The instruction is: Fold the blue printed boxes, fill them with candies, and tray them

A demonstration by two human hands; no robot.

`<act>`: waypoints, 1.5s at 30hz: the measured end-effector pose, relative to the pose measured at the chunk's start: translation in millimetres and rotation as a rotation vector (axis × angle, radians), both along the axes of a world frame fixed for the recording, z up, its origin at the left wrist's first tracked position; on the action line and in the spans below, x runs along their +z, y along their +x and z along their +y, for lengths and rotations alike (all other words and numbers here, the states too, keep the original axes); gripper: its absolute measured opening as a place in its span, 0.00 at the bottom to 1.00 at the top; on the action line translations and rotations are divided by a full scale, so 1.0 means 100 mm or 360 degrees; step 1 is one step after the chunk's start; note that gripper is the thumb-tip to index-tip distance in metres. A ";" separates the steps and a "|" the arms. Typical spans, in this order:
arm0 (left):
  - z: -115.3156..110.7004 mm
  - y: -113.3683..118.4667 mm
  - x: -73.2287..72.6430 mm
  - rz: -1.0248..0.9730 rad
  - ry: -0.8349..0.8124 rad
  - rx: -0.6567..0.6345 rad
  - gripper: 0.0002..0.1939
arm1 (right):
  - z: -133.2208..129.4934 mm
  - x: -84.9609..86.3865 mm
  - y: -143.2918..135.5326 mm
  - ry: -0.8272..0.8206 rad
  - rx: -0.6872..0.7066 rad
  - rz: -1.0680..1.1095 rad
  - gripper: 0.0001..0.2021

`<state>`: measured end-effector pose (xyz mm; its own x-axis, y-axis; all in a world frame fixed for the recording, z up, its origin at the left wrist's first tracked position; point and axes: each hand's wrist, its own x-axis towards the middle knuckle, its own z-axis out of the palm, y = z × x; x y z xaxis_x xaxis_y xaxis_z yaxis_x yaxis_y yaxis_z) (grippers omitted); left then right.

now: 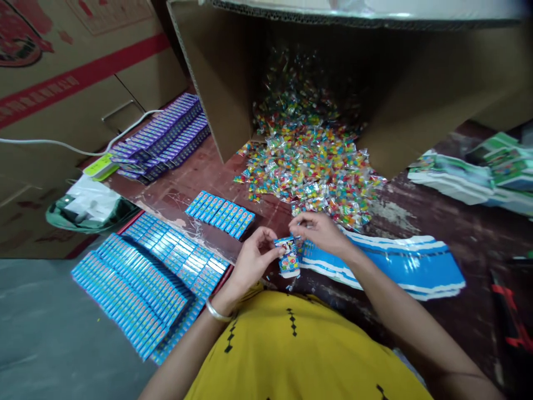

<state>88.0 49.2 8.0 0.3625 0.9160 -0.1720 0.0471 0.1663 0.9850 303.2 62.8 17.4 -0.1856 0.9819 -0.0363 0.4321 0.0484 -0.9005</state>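
Note:
Between the thumb and fingers of my left hand [259, 256] is a small blue printed candy box [288, 258], held upright near my body. Just above and to the right of that box, my right hand [318, 230] has its fingers pinched together; what is in them, if anything, is too small to make out. A fanned stack of flat blue and white box blanks [400, 261] lies under and beyond my right forearm. Behind my hands, a heap of clear packets of colourful candy [308, 166] spills from a cardboard carton [220, 83] lying on its side.
A row of blue boxes [220, 214] stands on the dark red table [166, 191]. Many more blue boxes [133, 294] are stacked at the left. Purple boxes [162, 139], a green bag [89, 208] and a white cable [75, 149] sit further back. Green cartons [474, 172] lie at right.

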 end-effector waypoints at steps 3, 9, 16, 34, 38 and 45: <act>0.02 -0.03 0.01 -0.0041 -0.0149 0.0054 0.18 | 0.21 -0.03 0.20 0.0253 -0.0279 -0.0646 0.06; 0.01 -0.07 0.07 -0.0259 -0.0426 0.0137 0.29 | 0.45 -0.13 0.11 0.0212 0.0013 -0.1314 0.13; 0.01 -0.09 -0.09 -0.0277 -0.0446 0.0174 0.20 | 0.60 -0.24 -0.05 0.0086 -0.0168 -0.1398 0.21; 0.02 0.02 -0.03 0.0199 0.0161 0.0086 0.14 | 0.34 0.43 -0.23 0.0160 -0.0331 0.0412 0.09; 0.02 0.04 -0.01 -0.0009 0.0121 0.0060 0.13 | 0.30 0.35 -0.32 0.0259 -0.0263 0.0152 0.07; 0.01 0.07 0.02 -0.0215 0.0148 0.0323 0.23 | 0.20 0.37 -0.34 0.0559 -0.0009 -0.0109 0.07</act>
